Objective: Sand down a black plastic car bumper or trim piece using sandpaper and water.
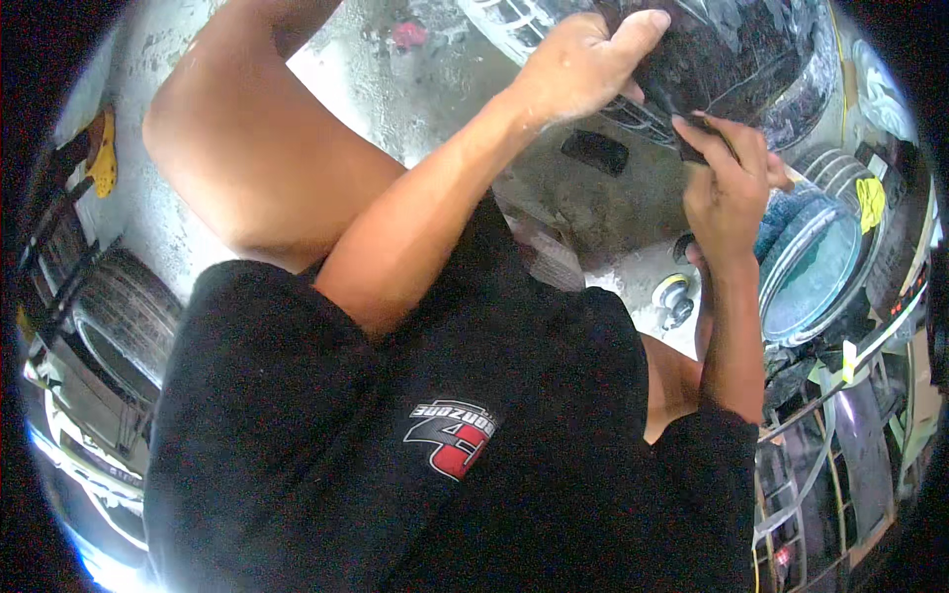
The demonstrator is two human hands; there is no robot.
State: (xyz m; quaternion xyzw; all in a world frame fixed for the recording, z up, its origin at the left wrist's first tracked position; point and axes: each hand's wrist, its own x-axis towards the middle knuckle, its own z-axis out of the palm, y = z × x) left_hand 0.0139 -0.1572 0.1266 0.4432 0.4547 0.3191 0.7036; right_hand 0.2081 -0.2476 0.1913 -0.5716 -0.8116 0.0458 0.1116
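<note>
A large black curved panel [736, 59], smeared with grey dust, lies at the top of the view, with a grid-like edge along its near and left side. My left hand [583, 64] grips that near edge, its thumb lying over the top and most of its fingers hidden beneath. At the panel's near right edge, my right hand [729, 183] is closed around a thin dark flat piece [694, 144]. The piece meets or nearly meets the panel; its kind cannot be made out.
A black rectangular pad [595, 152] lies on the floor under the panel. To the right stand a round tub of water [813, 262], a tire [835, 173] and a yellow cloth [870, 205]. A small round-headed tool [675, 299] sits near my right forearm. Another tire [124, 306] is at left.
</note>
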